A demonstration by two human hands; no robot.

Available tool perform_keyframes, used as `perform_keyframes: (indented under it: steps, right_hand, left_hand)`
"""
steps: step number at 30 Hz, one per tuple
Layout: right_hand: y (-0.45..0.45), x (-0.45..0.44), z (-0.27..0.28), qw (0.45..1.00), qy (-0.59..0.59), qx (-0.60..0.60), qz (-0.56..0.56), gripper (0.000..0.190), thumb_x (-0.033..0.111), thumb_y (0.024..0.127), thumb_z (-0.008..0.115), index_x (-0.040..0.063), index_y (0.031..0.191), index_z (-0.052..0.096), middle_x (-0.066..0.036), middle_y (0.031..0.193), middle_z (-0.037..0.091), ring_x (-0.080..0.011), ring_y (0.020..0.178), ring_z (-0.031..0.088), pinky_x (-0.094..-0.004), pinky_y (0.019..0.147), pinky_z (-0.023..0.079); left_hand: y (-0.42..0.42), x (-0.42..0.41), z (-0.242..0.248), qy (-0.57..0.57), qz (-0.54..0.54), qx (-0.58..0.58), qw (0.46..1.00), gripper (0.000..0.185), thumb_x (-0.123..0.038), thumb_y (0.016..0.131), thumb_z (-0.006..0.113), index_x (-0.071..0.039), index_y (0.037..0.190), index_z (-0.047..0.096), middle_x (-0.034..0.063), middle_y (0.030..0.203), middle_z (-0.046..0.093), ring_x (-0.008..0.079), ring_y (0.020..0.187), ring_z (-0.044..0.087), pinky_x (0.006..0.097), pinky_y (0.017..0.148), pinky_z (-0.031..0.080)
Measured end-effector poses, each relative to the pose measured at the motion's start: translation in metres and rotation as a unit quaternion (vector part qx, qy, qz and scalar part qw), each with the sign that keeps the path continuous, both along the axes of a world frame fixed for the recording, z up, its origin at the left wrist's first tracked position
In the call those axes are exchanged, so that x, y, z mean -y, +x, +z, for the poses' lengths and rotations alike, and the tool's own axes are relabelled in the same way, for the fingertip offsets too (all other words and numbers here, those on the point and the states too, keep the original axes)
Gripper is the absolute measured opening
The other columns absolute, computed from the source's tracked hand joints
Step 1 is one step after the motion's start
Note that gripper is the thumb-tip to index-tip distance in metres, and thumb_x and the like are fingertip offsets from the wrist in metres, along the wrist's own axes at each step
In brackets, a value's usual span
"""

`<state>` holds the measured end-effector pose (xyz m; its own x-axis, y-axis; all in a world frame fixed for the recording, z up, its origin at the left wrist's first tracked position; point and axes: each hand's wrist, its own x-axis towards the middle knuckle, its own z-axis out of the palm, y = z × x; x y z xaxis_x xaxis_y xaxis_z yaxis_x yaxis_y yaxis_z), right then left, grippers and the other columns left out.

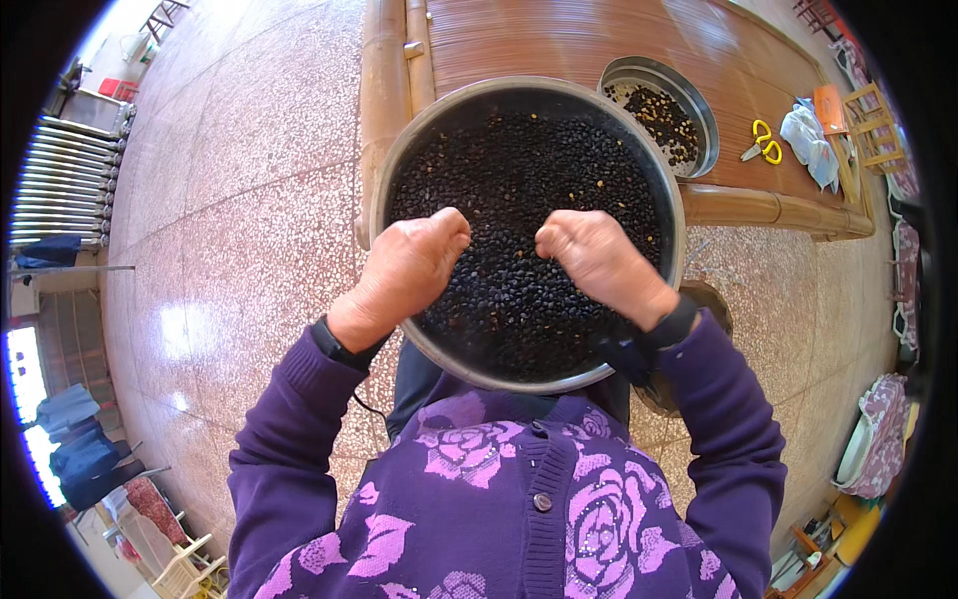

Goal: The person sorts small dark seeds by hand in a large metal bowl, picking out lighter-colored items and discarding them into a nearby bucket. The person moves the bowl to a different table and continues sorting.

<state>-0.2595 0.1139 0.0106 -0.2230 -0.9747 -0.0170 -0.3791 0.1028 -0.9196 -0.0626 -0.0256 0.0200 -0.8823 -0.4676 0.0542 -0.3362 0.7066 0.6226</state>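
A wide round metal basin [678, 243] rests over my lap, holding a thick layer of small black beans [516, 299] with a few yellow pieces among them. Above the left side of the beans is my left hand [419, 258], its fingers curled into a fist. My right hand [599, 258] is likewise curled over the right side, facing the left one with a gap between them. Whether either fist has beans inside is hidden. Dark bands circle both wrists.
Beyond the basin stands a bamboo table [516, 45]. On it are a round metal tin [709, 146] of mixed black and yellow pieces, yellow-handled scissors [765, 146], a plastic bag [808, 142] and an orange box [828, 108]. A radiator [67, 180] lines the far left.
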Motion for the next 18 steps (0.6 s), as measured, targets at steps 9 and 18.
perform_keyframes:
  steps: [9, 18]
  right_hand:
    - [0.026, -0.002, -0.029, 0.917, 0.061, -0.385, 0.082, 0.010, 0.014, 0.089, 0.062, 0.006, 0.093, 0.056, -0.015, 0.074, 0.066, -0.0348, 0.071, 0.066, -0.0442, 0.063, 0.053]
    - [-0.019, -0.018, 0.009, 0.850, 0.085, 0.517, -0.058, 0.007, 0.015, 0.097, 0.054, 0.009, 0.098, 0.057, 0.000, 0.072, 0.053, -0.0047, 0.052, 0.042, -0.0214, 0.047, 0.038]
  left_hand:
    - [0.001, -0.009, -0.034, -0.163, -0.037, 0.110, 0.980, 0.013, -0.016, 0.091, 0.059, -0.006, 0.090, 0.051, 0.0134, 0.071, 0.067, 0.0333, 0.070, 0.068, 0.0444, 0.060, 0.052]
    - [0.024, 0.010, 0.000, 0.652, 0.122, -0.143, 0.734, 0.017, -0.018, 0.103, 0.048, -0.009, 0.090, 0.053, -0.0050, 0.066, 0.043, 0.0027, 0.052, 0.036, 0.0168, 0.044, 0.028]
